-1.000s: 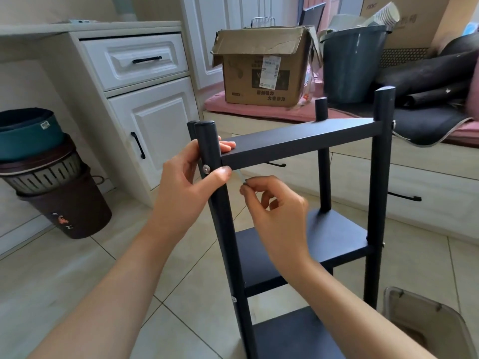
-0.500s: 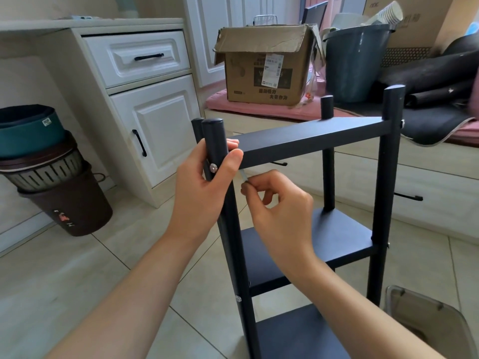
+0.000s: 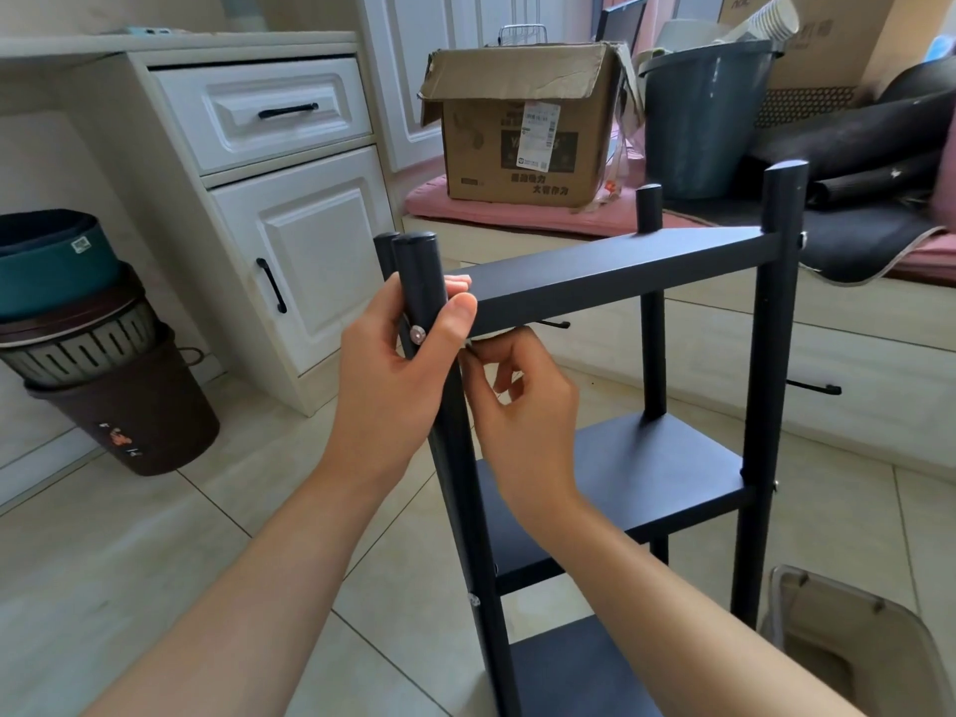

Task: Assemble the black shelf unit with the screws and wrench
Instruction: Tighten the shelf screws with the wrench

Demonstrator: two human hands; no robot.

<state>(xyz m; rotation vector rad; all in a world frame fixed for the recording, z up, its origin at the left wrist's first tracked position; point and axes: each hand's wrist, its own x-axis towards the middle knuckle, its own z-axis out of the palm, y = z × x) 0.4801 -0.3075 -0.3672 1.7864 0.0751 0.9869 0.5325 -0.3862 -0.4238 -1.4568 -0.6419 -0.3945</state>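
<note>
— Beige floor tiles point(image 3: 129, 561) run under everything, with white cupboards point(image 3: 289, 240) in the upper left of the frame and a cardboard box point(image 3: 522, 126) on a pink cushion point(image 3: 517, 219) at the top centre. Where's the shelf?

— My black shelf unit point(image 3: 615, 271) stands upright in the middle of the frame, three boards between four round posts.

— And your hands?

— My left hand point(image 3: 393, 385) is wrapped round the near left post point(image 3: 421, 282), thumb lying across its front just beside a silver screw point(image 3: 417, 333) and fingertips over the end of the top board. My right hand point(image 3: 522, 406) is curled just under that board, right of the post, fingers pinching something small and dark against it. I cannot tell whether that is the wrench.

— Anything else around?

— Stacked bins point(image 3: 77, 333) stand at the left edge, a grey bucket point(image 3: 698, 111) at the upper right, a clear plastic tub point(image 3: 848, 654) in the lower right corner.
</note>
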